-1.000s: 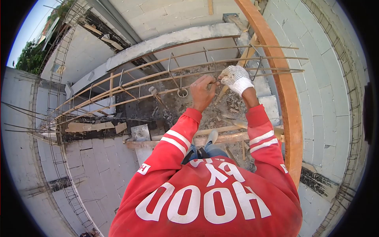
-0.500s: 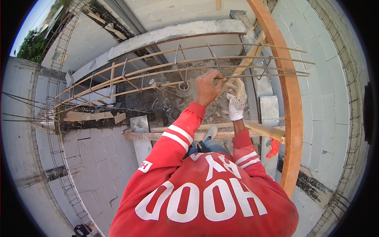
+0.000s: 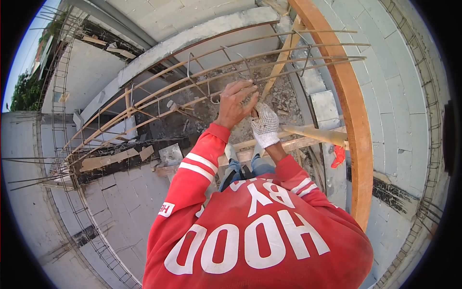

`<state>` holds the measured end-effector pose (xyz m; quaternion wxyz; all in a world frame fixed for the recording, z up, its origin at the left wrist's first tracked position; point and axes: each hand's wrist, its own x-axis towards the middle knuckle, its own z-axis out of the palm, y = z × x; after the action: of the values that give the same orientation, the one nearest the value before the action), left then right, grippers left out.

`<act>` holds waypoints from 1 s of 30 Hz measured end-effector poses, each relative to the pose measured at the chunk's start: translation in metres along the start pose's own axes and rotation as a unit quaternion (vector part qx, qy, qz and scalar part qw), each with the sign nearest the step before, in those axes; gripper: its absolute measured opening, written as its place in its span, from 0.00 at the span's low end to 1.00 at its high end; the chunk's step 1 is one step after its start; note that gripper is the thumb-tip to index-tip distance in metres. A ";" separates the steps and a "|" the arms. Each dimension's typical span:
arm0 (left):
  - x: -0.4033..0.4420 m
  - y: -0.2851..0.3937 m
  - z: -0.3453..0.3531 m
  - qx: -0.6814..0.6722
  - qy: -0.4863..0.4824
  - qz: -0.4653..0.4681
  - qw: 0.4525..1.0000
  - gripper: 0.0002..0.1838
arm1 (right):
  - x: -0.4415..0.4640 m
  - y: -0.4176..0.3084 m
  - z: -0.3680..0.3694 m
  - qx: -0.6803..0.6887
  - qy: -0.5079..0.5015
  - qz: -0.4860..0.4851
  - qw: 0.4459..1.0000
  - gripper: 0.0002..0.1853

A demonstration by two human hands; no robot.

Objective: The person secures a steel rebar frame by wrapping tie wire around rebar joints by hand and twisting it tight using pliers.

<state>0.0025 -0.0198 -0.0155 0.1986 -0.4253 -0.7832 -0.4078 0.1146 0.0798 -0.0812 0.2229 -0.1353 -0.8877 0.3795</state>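
A long reinforcing cage [image 3: 202,79] of rusty steel bars with bent stirrups [image 3: 190,67] runs across the space in front of me. My left hand [image 3: 235,105], bare, is raised at the cage's near bar, its fingers bent and drawn together near a stirrup's lower end. What they pinch is too small to make out. Just below and to the right, my right hand [image 3: 265,126] wears a white knitted glove dotted on the palm side. Its fingers are curled closed close to the left fingers, around something mostly hidden.
An orange-brown timber beam [image 3: 349,96] rises on my right, with a red cloth [image 3: 338,156] beside it. Wooden poles [image 3: 313,132] cross near my feet [image 3: 231,151]. Rubble [image 3: 284,91] covers the ground below. Grey block walls [image 3: 390,106] and a concrete ledge [image 3: 202,36] surround me.
The view has turned and shifted. Both hands now appear farther left and slightly lower. My left fingers have spread a little from a tighter pinch, and the gloved hand has turned its back upward.
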 end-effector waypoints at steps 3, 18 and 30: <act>0.009 0.002 0.000 -0.038 -0.046 -0.113 0.992 0.12 | 0.004 -0.039 -0.032 -0.089 -0.049 0.011 0.995 0.09; 0.050 0.000 -0.005 -0.036 -0.135 -0.264 0.955 0.21 | 0.068 -0.011 -0.109 0.352 -0.199 -0.055 0.913 0.17; 0.062 0.002 -0.005 -0.011 -0.183 -0.155 0.971 0.11 | 0.022 -0.011 -0.016 0.380 -0.010 0.154 0.912 0.41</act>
<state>-0.0307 0.0081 0.0285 -0.0183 -0.3683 -0.8580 -0.3575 0.1024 0.0908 -0.0570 0.1870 -0.1718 -0.6471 0.7189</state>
